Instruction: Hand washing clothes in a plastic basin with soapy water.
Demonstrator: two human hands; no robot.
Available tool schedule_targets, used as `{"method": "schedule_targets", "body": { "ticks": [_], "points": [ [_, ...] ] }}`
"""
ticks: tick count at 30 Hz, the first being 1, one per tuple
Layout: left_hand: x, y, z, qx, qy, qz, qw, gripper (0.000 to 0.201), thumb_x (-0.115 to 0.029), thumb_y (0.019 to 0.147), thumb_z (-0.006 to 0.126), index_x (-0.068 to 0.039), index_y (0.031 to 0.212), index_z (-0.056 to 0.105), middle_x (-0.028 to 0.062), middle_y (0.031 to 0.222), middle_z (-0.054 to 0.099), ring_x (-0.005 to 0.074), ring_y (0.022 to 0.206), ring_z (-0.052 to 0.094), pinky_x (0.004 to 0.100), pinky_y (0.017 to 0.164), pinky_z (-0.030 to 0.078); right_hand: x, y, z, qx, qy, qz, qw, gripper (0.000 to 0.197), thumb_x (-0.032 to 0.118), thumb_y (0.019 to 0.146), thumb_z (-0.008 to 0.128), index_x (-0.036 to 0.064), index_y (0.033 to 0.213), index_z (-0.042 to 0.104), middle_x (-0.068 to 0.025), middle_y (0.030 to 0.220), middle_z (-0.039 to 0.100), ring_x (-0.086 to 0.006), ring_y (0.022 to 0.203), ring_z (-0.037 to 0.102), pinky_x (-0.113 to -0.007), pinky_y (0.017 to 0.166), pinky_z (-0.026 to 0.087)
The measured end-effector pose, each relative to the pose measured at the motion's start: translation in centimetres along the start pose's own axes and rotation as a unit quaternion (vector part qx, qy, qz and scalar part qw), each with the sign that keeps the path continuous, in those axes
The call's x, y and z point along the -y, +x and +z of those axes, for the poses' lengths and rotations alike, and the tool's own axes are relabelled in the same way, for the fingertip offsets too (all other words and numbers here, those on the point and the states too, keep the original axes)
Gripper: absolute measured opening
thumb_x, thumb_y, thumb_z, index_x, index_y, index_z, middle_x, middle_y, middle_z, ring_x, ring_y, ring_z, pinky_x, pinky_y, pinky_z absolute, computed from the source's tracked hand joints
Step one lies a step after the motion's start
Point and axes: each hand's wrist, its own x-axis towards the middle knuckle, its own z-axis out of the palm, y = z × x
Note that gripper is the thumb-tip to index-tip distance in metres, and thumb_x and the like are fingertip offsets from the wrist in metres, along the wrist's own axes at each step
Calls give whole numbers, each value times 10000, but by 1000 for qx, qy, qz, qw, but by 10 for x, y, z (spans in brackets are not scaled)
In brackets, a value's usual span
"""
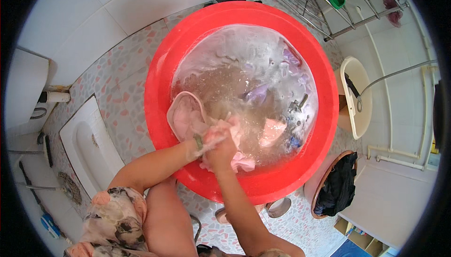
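Speckled floor (123, 99), wet pink cloth (187, 118)

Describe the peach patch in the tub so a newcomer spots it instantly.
Find the big red tub of sudsy water. Inside, just right of the right hand, a peach patch shows at the surface. Unlike the pink cloth, it shows clear of that hand; unlike the purple cloth, it's peach.

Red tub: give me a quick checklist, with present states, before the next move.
1. Right hand closed on pink cloth: ok.
2. Left hand grip: cannot tell, blurred.
3. Left wrist bare: not ok, a green band is on it.
4. Water inside the red tub: ok.
5. Water clear: not ok, cloudy with foam.
6. Cloth at the tub's bottom: cannot tell, hidden.
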Motion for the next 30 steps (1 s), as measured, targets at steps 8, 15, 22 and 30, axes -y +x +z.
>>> {"method": "schedule_targets", "body": {
  "ticks": [8,15,22,30],
  "points": [
    [-18,-1,39,-295,154,-79,940,239,-196,835,436,-13,952,535,92,849,580,159,733,560,276,632,468,-142,22,-15,45,-38,112,992,247,256,683,567,29,775,593,-186,743,577,-335,692,554,-383,633,435],
    [-40,12,12,-345,282,100,890,394,-363,832,462,-30,1040,497,93,941,569,160,837,536,281,708,443,-127,-7,-3,115,209,292,926,304,205,735,589,63,997,533,-136,996,529,-242,858,529,-322,722,443],
    [-48,7,23,-141,283,-1,949,341,-314,833,467,-23,1006,505,68,953,557,152,846,522,280,729,437,30,-1,6,23,122,-37,992,131,91,674,584,29,788,569,-170,847,528,-296,778,527,-346,643,453],
    [-19,-2,54,-186,140,-51,971,227,-235,806,493,-34,887,560,39,829,575,124,731,533,288,672,446,-86,45,-4,61,-137,236,960,275,261,675,576,9,784,575,-179,784,574,-324,729,554,-383,641,443]
  ]
}}
